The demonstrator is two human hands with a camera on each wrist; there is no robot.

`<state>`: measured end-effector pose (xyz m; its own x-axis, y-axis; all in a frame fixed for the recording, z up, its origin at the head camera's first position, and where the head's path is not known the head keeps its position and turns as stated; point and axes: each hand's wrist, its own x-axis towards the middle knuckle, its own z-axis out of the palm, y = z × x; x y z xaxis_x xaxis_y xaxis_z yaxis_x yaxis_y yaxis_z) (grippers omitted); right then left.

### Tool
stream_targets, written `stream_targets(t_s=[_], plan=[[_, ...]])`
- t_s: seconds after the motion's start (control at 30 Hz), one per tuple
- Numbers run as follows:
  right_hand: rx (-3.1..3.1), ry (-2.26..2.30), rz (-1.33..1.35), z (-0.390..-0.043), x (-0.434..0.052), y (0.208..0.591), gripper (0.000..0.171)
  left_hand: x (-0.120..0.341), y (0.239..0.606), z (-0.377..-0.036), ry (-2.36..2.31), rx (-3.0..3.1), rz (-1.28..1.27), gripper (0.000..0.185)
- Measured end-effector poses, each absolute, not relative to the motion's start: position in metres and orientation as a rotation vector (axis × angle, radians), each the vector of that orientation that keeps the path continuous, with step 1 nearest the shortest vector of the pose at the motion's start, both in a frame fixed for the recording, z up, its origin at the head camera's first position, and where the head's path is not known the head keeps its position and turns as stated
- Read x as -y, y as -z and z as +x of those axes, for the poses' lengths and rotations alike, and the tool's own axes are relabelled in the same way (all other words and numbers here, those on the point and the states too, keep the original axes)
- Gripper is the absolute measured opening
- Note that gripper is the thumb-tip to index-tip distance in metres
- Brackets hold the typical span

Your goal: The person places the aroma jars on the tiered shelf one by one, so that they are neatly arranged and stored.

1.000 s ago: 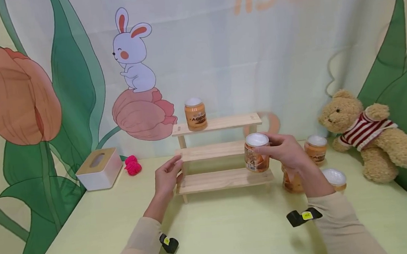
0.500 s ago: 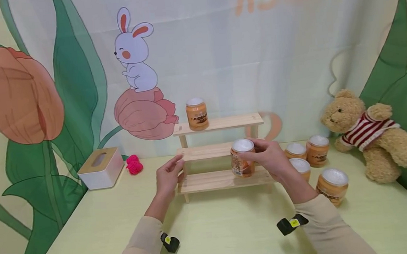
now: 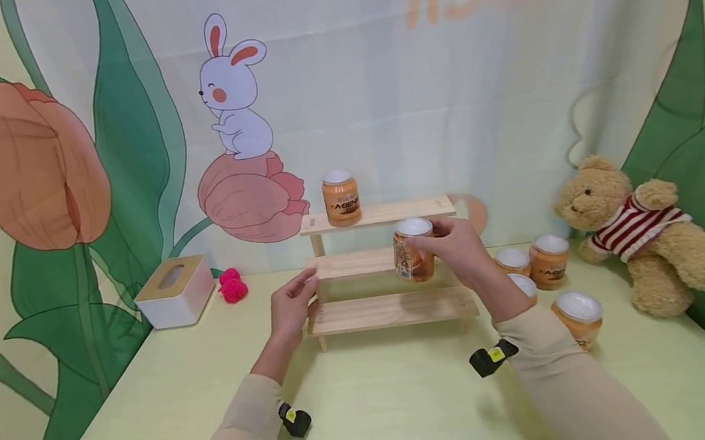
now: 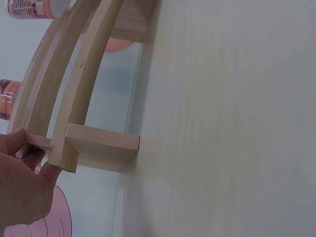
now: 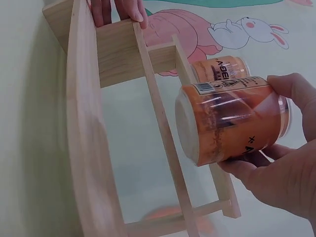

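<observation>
Our right hand point(image 3: 457, 250) grips an orange jar point(image 3: 413, 250) with a white lid, held upright in the air in front of the rack's point(image 3: 387, 261) middle shelf. Our left hand point(image 3: 291, 308) holds the rack's left end, fingers curled round it.

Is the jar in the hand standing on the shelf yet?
No. The right hand holds the jar upright in the air.
</observation>
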<state>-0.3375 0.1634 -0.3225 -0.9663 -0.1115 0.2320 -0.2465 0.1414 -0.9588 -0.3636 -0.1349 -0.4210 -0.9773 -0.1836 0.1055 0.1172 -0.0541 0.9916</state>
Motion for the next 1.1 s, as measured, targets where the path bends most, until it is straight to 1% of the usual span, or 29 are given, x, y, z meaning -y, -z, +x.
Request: stream_targets(t_s=[0.13,0.4,0.83,1.1], plan=[[2.278,-1.947,0.357,-0.346,-0.166,0.315,0.058,0.134,0.422,-0.365,2.154,1.991,0.076,0.031],[2.252,-1.935,0.308,-0.366,-0.172,0.3,0.058,0.135,0.423,-0.364,2.155,1.976,0.068,0.032],[2.217,-1.881,0.219,-0.384,-0.161,0.278,0.061,0.138,0.424,-0.364,2.169,1.989,0.084,0.033],[2.221,-1.82,0.154,-0.399,-0.155,0.271,0.057,0.136,0.421,-0.365,2.163,1.989,0.073,0.033]])
